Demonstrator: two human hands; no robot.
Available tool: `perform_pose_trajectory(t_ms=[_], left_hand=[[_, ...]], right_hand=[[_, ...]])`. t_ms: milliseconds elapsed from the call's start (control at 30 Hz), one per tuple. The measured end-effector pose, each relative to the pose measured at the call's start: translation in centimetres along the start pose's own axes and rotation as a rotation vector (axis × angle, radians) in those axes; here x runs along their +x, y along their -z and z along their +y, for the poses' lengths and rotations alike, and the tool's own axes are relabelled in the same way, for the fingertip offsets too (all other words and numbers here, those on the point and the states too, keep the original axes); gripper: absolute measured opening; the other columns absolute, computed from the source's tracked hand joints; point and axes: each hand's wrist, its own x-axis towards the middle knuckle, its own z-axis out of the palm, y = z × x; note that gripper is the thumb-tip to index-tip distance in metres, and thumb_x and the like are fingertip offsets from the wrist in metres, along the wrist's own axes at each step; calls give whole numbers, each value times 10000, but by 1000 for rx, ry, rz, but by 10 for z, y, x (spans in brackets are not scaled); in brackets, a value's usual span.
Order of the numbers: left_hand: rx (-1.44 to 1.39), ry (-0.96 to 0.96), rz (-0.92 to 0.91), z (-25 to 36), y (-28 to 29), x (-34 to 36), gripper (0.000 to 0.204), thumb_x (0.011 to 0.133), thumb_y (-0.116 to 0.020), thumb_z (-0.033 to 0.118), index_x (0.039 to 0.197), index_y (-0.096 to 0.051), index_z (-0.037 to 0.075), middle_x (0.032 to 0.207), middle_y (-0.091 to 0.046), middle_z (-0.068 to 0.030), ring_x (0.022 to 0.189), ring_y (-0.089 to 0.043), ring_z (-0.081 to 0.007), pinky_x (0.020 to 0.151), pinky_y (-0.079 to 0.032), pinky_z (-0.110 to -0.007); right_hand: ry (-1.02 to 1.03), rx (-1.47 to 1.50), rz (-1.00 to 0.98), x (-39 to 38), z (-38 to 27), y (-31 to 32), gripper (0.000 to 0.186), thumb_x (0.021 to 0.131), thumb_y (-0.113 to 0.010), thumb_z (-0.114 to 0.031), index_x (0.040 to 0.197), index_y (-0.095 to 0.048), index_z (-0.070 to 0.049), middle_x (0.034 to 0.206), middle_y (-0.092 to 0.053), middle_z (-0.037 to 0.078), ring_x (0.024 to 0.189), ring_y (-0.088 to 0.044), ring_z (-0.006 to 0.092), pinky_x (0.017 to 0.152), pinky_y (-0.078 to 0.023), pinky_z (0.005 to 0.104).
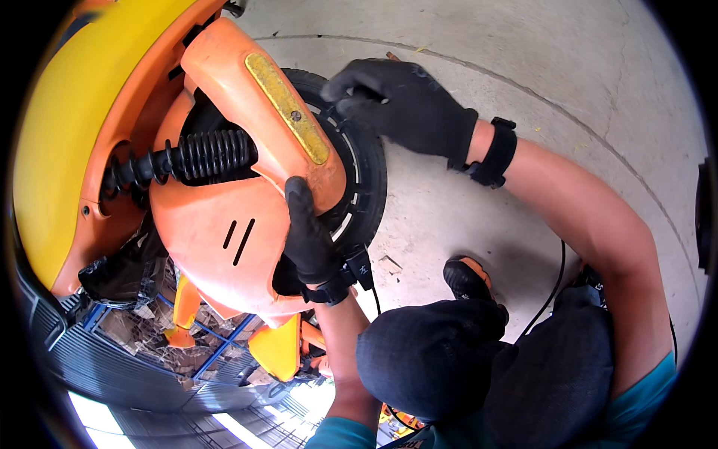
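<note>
Smooth orange plastic forms one curved cover [198,251] with two slots [242,242], left of frame centre, its right edge touched by the left hand [308,243] (closure hidden), near one coiled spring [217,153], one rubber tyre [374,179] and the curled right hand [410,105], hold indeterminable.

A: Specimen?
B: Orange plastic wheel cover [198,232], rounded, two dark slanted slots in its lower part. Black tyre [376,179] curves out past the cover's right edge.
A: Reflector strip [275,86]?
B: Yellow, grimy, slanting along the cover's upper right edge; one screw [296,116] seated near mid-length.
</note>
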Motion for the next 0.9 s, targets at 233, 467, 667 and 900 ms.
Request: perform_pose_trajectory(t_ms=[233, 467, 667, 900], left_hand=[[527, -325, -24, -20, 27, -4, 460, 1000, -487, 290, 1325, -456, -34, 1296, -529, -101, 1164, -532, -188, 992, -446, -336], [110, -65, 36, -3, 5, -5, 398, 995, -498, 229, 1277, -510, -52, 1235, -580, -97, 1126, -547, -164, 975, -438, -314], [-62, 15, 107, 0, 0, -7, 352, 962, -567, 161, 1223, -561, -75, 1192, -611, -116, 1085, -585, -170, 938, -469, -295], [-40, 20, 29, 3, -4, -9, 399, 979, -528, 253, 1252, -535, -39, 1198, -598, -96, 1099, -565, -164, 962, -447, -313]], right_hand=[[108, 78, 49, -12, -18, -41, 414, 861, -571, -61, 1274, -556, -74, 983, -602, 150, 909, -603, 264, 830, -489, 360], [315, -125, 53, -14, -15, -36, 529, 820, -573, 8, 1338, -498, -70, 1000, -590, 167, 907, -575, 316, 787, -495, 387], [304, -179, -11, -19, -15, -34, 508, 850, -556, -93, 1346, -456, -46, 997, -588, 199, 880, -601, 352, 782, -509, 424], [-128, 176, -67, -8, -25, -28, 560, 869, -642, -111, 1340, -370, 24, 936, -590, 145, 834, -604, 196, 757, -501, 351]])
